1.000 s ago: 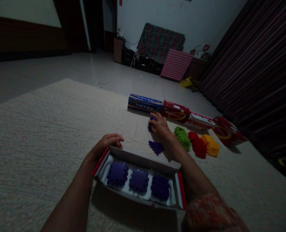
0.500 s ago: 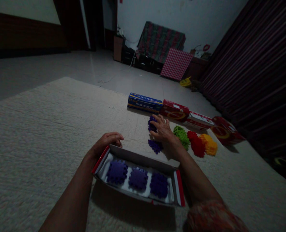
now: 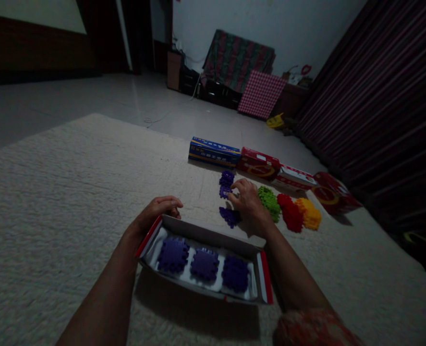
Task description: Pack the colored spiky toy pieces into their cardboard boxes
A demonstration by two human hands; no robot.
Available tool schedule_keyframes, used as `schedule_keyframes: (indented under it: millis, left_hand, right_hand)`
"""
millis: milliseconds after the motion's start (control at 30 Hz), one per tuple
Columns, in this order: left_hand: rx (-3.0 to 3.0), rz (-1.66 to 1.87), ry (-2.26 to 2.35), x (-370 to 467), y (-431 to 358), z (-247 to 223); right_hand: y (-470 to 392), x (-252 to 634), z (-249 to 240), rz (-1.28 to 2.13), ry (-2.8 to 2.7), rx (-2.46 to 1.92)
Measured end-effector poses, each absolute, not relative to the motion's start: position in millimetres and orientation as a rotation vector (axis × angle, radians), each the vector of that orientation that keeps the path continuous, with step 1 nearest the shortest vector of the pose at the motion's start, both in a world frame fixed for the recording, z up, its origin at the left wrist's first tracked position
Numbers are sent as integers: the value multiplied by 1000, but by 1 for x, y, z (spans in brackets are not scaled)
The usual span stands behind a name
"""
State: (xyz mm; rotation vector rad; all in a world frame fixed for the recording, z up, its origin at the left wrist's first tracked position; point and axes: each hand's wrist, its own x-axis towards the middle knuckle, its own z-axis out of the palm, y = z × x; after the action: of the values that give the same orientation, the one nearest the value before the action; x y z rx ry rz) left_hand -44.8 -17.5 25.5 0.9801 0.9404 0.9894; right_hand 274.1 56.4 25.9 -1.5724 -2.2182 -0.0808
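Observation:
A long open box (image 3: 266, 278) with a white lining and red ends stands in front of me. Inside it sit three stacks of purple interlocking plastic pieces (image 3: 204, 264) with toothed edges. My left hand (image 3: 160, 207) is at the box's far left corner, its fingers curled in; nothing shows in them. Beyond the box, my right hand (image 3: 247, 196) pinches the edge of a purple piece (image 3: 225, 191) between thumb and fingers. Another purple piece (image 3: 227, 177) lies just behind it. More purple pieces (image 3: 229, 216) lie nearer, below the hand.
Right of my hand lie piles of green (image 3: 269, 204), red (image 3: 290, 214) and yellow pieces (image 3: 309, 214). Behind them stand a blue box (image 3: 213, 154), a red box (image 3: 258, 164), a red-and-white box (image 3: 294, 179) and another red box (image 3: 335, 193) on the pale mat (image 3: 72, 192).
My right hand has drawn back slightly toward me and to the right. Its spread fingers have come together at the purple piece, uncovering the pieces behind. My left hand has stayed in place.

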Motion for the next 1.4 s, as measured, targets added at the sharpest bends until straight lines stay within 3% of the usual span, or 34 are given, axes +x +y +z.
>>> schedule_keyframes:
  millis: [300,700,1067,1400]
  left_hand:
    - [980,999,936,-46,-17,24]
    - [965,981,966,-44,-16,29]
    - [951,998,949,-46,-14,21]
    - [963,994,935,-47,-18,25]
  right_hand:
    - [58,238,35,46,-2004,-2132]
    - [52,252,51,265,-2229,-2282]
    - [62,286,53,439,-2523,-1776]
    - [43,295,63,207,-2367,-1680]
